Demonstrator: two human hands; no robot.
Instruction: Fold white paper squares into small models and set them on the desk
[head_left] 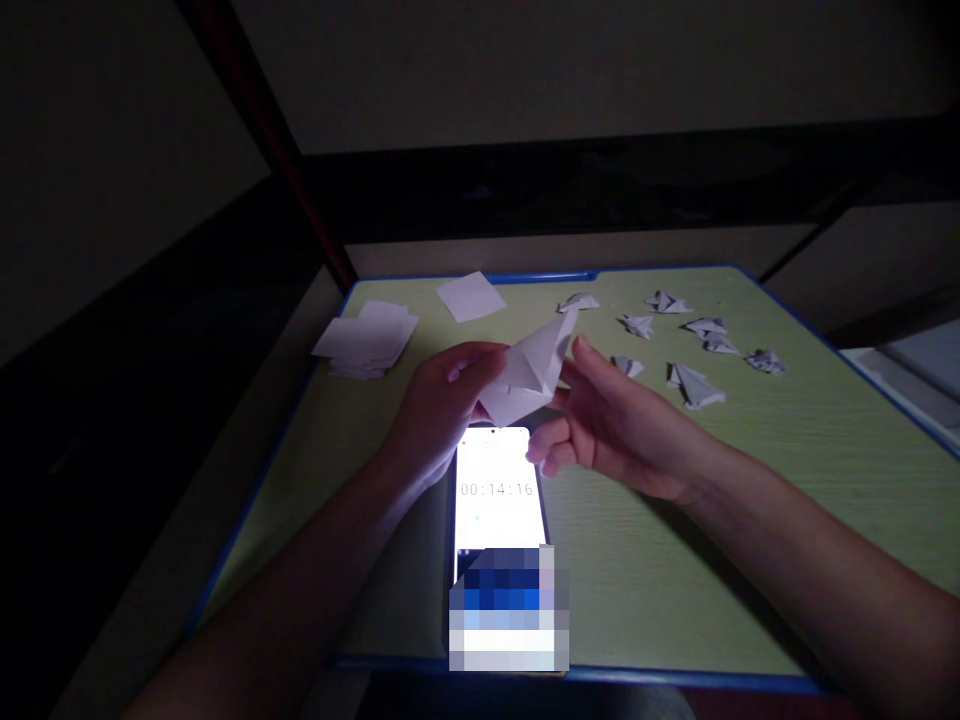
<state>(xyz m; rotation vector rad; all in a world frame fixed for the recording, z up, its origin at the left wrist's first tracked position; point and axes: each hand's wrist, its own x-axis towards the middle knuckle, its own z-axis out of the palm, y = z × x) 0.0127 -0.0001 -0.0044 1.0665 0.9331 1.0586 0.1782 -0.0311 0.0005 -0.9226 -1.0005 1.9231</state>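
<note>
A partly folded sheet of white paper (525, 375) is hanging in the air above the table, its pointed corner tilting up and to the right. The left hand (450, 385) is clamping its left side, the thumb lying over the front. The right hand (607, 415) is hovering at the opposite edge, its thumb standing raised and its lower fingers curling; whether its fingertips are pinching the paper, I cannot tell. Just below, a smartphone (499, 510) is lying on the table, glowing and showing 00:14:16, its lower part blurred out. Farther off, a single paper square (471, 297) is lying near the far edge, and a stack of paper squares (367, 342) is sitting at the left. Small folded paper pieces (696, 386) are lying scattered right of centre. The blue-edged table (637, 590) is supporting everything.
</note>
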